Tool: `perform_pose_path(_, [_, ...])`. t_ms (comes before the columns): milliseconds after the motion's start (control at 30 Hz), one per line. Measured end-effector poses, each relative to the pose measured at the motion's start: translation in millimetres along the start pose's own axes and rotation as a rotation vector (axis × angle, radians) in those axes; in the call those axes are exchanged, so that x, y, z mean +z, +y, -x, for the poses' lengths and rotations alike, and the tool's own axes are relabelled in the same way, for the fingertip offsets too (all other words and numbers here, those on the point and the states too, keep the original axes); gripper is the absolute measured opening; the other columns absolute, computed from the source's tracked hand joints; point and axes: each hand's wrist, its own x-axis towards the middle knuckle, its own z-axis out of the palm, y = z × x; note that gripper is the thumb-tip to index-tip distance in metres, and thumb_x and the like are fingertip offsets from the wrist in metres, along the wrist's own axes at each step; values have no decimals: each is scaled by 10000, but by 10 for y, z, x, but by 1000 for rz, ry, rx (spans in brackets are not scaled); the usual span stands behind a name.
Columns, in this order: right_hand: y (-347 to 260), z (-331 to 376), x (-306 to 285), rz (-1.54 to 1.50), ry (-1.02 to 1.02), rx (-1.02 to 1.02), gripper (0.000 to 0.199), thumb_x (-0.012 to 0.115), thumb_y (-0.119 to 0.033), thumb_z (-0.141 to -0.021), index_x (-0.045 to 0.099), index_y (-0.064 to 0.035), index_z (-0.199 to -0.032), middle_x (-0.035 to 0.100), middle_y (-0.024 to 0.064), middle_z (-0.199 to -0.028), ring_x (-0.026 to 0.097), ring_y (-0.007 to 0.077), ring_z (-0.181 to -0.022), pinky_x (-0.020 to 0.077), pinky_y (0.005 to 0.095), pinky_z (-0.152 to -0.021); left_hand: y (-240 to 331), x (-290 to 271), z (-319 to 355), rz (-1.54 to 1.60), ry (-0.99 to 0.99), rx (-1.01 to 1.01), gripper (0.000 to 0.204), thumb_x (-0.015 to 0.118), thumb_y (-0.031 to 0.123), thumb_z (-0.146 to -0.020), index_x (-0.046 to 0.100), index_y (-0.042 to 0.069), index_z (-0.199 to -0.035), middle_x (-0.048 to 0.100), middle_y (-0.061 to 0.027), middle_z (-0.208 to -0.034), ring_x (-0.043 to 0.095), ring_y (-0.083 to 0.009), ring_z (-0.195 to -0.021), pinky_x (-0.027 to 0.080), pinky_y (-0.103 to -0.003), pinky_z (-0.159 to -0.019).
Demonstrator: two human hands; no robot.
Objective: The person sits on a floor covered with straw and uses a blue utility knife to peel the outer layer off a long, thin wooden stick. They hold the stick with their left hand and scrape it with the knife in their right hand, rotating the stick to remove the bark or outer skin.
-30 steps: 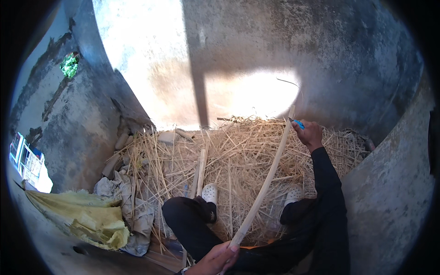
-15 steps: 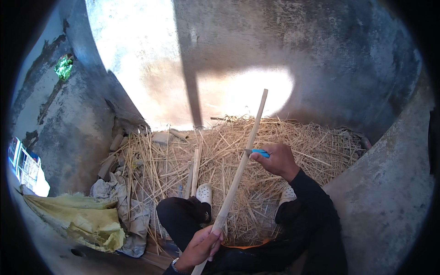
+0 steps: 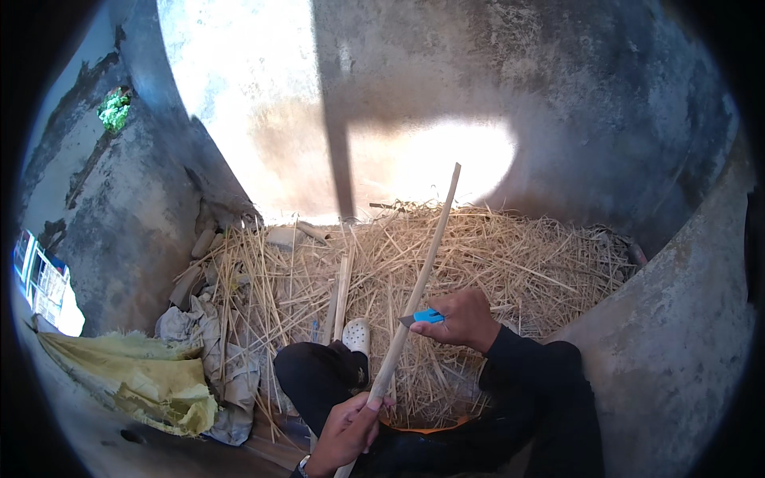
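Observation:
A long, pale strip of bamboo or wood [image 3: 429,259] slants up and away from my lap toward the far wall. Near its lower end, my left hand [image 3: 348,430] is closed around it, thumb on top. My right hand [image 3: 464,320] grips a knife with a blue handle [image 3: 428,316] about midway along the strip. The short dark blade [image 3: 407,321] lies against the strip's right edge. Part of the knife's handle is hidden inside my right fist.
Straw-like shavings [image 3: 526,255] cover the floor up to the far wall [image 3: 574,103]. Two more strips [image 3: 343,291] lie near my white clog [image 3: 356,336]. A torn yellow sack [image 3: 135,374] and grey cloth [image 3: 239,390] lie at left. A sloping wall [image 3: 669,342] stands at right.
My right hand has drawn the knife down the strip toward me, closer to my left hand. The strip has turned slightly, showing a narrower face. My left hand stays at its lower end.

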Motion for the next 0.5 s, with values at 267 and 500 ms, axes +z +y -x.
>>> perform_pose_path(267, [542,-167,69,134,216,65,688,523,-753,-807,520,-130,-517,468,47,-426,524,222,-375,411,359,-393,30,2,-66,-27,-39,33,397,390,356,-1045,574,9,-1108,420,41,-533,383,-33,-427,310,-194,-413])
perform_pose_path(500, [1163,-248,-109,185,233,315,665,511,-724,-834,598,-121,-569,471,62,-430,522,244,-391,400,402,-414,-69,141,82,36,-89,-44,405,412,371,-1036,571,2,-1083,414,36,-528,371,-43,-420,317,-197,-407])
